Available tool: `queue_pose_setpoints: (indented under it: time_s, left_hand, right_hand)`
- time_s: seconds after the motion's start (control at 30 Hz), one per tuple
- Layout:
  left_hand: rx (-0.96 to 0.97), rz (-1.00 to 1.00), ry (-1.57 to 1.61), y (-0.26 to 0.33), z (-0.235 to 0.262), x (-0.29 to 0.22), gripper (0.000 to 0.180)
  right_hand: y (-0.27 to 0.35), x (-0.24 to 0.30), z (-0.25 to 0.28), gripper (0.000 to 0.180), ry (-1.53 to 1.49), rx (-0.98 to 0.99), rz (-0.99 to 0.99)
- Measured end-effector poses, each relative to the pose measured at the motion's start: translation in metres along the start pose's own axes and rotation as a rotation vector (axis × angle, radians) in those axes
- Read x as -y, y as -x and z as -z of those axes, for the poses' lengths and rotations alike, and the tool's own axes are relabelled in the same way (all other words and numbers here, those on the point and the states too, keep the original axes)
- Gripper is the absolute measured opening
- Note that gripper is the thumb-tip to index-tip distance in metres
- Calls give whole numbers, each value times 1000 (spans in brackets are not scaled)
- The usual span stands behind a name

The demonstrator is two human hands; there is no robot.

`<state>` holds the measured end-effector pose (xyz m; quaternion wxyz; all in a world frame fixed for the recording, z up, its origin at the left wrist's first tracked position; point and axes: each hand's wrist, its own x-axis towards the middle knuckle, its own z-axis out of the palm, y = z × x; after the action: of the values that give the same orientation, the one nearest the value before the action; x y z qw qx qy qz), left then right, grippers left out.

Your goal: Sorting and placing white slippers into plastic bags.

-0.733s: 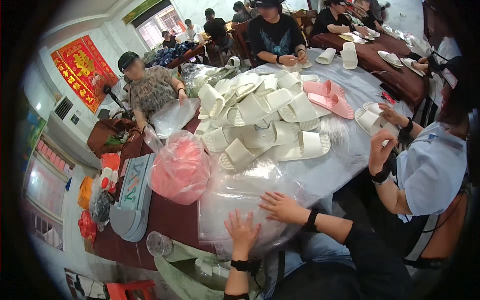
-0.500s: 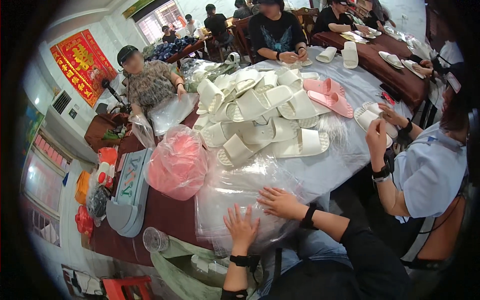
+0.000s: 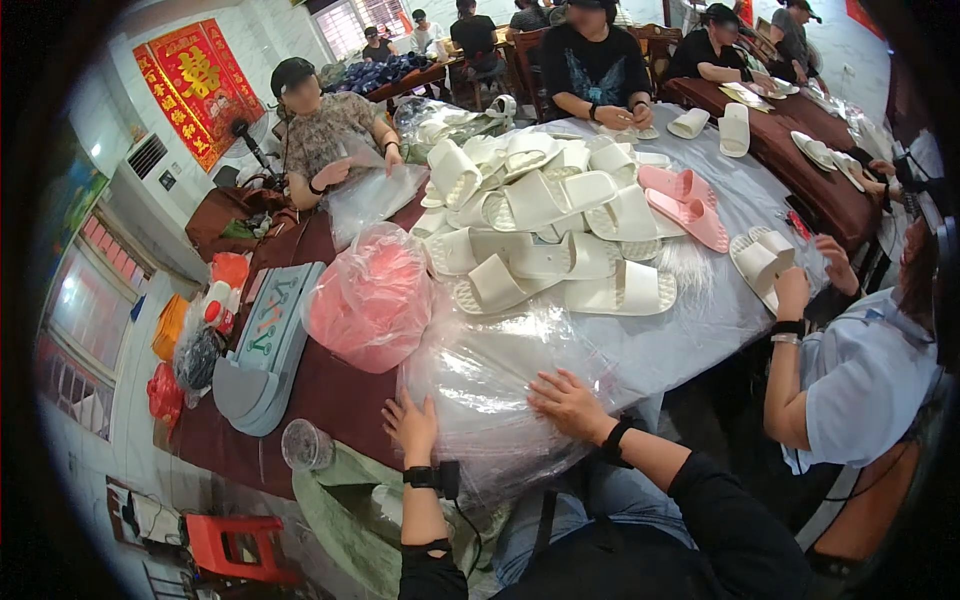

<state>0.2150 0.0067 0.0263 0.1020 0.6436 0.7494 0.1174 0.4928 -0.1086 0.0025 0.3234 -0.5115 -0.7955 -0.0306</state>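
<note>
The left hand (image 3: 412, 428) has its fingers spread wide at the left edge of a stack of clear plastic bags (image 3: 485, 395); the right hand (image 3: 568, 405), fingers fanned open, lies on the stack's right part. Left of the left fingers, the worktop (image 3: 330, 405) shows its maroon cover, with a clear cup (image 3: 308, 445) at its edge and a grey case (image 3: 262, 365) farther out. Just ahead of those fingers sits a bagged pink bundle (image 3: 368, 305). Beyond both hands, white slippers (image 3: 540, 210) lie heaped, pink slippers (image 3: 692, 207) to their right. To the right of the right fingers sits a co-worker (image 3: 868, 375). Farthest ahead are another maroon-covered table (image 3: 775, 128), a red wall hanging (image 3: 195, 90) and a bright window (image 3: 355, 28).
</note>
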Motion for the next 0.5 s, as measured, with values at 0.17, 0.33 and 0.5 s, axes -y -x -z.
queue_pose_setpoints:
  time_s: [0.17,0.33,0.5]
  left_hand:
    - [6,-134,62,10,-3,-10,62]
    - [-49,-174,46,15,-3,-18,64]
    - [-75,-226,112,32,-14,-25,66]
  right_hand:
    - [1,-6,1,24,-64,-49,-42]
    - [-1,-10,1,20,-95,-109,-44]
    - [4,-28,-1,16,-193,-248,-168]
